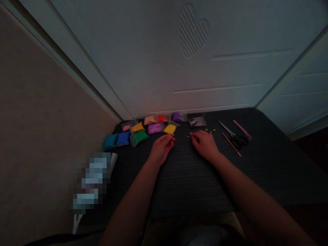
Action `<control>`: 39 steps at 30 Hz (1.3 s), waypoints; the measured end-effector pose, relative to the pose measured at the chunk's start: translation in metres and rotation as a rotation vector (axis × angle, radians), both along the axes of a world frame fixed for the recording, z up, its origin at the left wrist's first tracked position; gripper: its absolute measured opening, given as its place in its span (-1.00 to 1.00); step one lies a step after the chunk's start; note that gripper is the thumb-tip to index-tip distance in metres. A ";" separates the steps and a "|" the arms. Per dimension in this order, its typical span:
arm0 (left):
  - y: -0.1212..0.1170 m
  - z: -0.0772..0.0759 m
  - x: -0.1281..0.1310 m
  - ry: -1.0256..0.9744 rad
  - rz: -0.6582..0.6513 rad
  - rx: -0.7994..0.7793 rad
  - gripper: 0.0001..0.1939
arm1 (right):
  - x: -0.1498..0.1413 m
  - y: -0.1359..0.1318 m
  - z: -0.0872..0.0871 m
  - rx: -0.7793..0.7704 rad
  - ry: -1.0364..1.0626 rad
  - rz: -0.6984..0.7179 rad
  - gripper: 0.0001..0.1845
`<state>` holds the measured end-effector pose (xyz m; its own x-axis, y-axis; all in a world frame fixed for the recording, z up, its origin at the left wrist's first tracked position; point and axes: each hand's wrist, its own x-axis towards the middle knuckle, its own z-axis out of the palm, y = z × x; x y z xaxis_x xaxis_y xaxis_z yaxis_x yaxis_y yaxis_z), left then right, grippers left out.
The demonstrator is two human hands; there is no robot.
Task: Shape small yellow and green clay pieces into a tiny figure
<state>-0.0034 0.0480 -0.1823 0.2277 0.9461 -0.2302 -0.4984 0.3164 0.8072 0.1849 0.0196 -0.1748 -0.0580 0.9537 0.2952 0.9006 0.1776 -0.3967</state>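
Note:
My left hand [163, 147] is raised over the dark table, its thumb and forefinger pinched together. What sits between them is too small to make out. To its right, my right hand [205, 143] rests low on the tabletop, fingertips closed together. A tiny yellow piece [188, 137] lies just left of those fingertips. Several more small yellow bits [211, 132] are scattered beyond the right hand. Just past the left hand is a bag of yellow clay-like material [170, 128].
Several bags of coloured material, such as green [139, 136] and blue [123, 138], line the table's [179, 184] back left. A grey bag [197, 122] lies farther right. Black-handled scissors [234, 136], a pink stick tool [232, 144] and pink tweezers [242, 129] lie at right.

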 end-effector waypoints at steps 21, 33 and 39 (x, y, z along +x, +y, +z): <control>-0.003 0.004 0.002 0.028 -0.002 0.000 -0.85 | -0.001 -0.005 0.006 0.012 0.030 0.040 -0.78; -0.003 0.004 0.002 0.038 -0.032 0.028 -0.83 | 0.000 -0.004 0.004 0.016 0.044 0.053 -0.78; -0.003 0.005 0.002 0.044 -0.066 0.033 -0.77 | 0.000 -0.004 0.004 0.016 0.048 0.058 -0.78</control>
<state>-0.0016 0.0446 -0.1778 0.2798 0.9367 -0.2105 -0.4412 0.3202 0.8383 0.1844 0.0159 -0.1710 -0.0990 0.9444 0.3137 0.8686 0.2358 -0.4358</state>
